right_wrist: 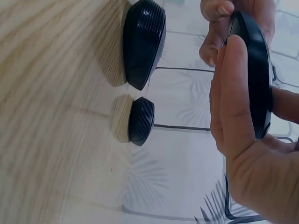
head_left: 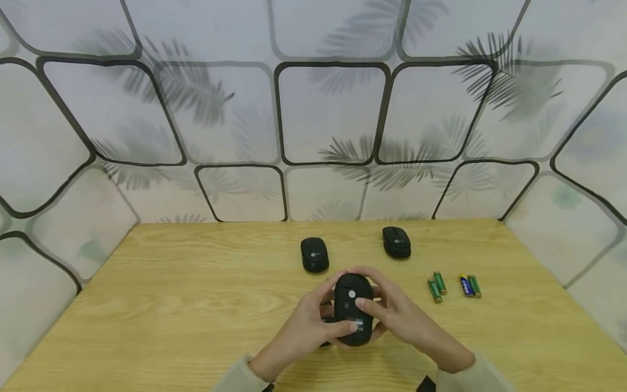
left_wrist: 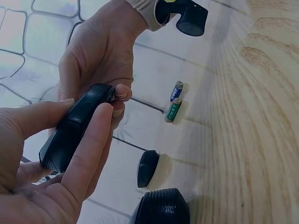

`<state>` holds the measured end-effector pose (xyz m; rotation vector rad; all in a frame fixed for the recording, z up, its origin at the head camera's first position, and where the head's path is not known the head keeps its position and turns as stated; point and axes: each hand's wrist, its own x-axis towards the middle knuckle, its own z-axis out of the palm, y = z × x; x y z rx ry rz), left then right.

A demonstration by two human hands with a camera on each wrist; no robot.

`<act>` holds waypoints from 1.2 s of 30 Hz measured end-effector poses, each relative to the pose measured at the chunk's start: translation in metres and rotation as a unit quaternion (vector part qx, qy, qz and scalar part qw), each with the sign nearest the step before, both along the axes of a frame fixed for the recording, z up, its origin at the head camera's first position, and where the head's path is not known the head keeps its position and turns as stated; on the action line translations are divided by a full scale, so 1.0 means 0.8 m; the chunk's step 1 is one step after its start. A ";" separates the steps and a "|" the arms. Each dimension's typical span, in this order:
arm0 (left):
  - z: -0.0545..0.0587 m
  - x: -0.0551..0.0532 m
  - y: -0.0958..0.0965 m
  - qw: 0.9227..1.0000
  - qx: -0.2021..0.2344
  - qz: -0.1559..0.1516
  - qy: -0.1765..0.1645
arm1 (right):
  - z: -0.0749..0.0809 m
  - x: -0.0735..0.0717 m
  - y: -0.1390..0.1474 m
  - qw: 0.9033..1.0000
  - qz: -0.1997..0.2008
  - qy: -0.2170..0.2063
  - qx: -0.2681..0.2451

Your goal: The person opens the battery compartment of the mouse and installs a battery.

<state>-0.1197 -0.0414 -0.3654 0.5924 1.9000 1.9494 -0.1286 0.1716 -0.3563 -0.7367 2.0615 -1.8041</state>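
Note:
Both hands hold a black computer mouse above the table, its underside turned up toward the head camera. My left hand grips its left side, the thumb lying across the lower underside near a label. From the right, my right hand grips it with the thumb on the underside near a round white spot. In the left wrist view the mouse is edge-on between the fingers of both hands. Below the held one, another black mouse is mostly hidden by the left hand.
Two more black mice stand farther back, one mouse near the middle and one mouse to its right. On the right lie a pair of green batteries and a blue battery beside a green battery. A patterned backdrop borders the wooden table.

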 end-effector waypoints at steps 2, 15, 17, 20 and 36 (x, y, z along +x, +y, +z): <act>-0.001 -0.001 0.000 1.000 0.002 0.001 -0.005 | 0.001 -0.003 0.002 1.000 0.004 0.001 0.005; 0.005 -0.001 -0.002 0.999 0.020 0.011 -0.030 | 0.013 -0.008 -0.003 0.997 -0.049 0.040 0.037; 0.004 -0.002 -0.002 0.999 0.024 0.009 -0.032 | 0.014 -0.009 -0.004 0.996 -0.062 0.050 0.035; 0.004 -0.002 -0.002 0.999 0.031 0.008 -0.037 | 0.015 -0.011 -0.005 0.993 -0.082 0.082 0.035; 0.003 -0.002 -0.002 0.999 0.023 0.014 -0.044 | 0.028 -0.020 0.000 0.978 -0.167 0.124 -0.015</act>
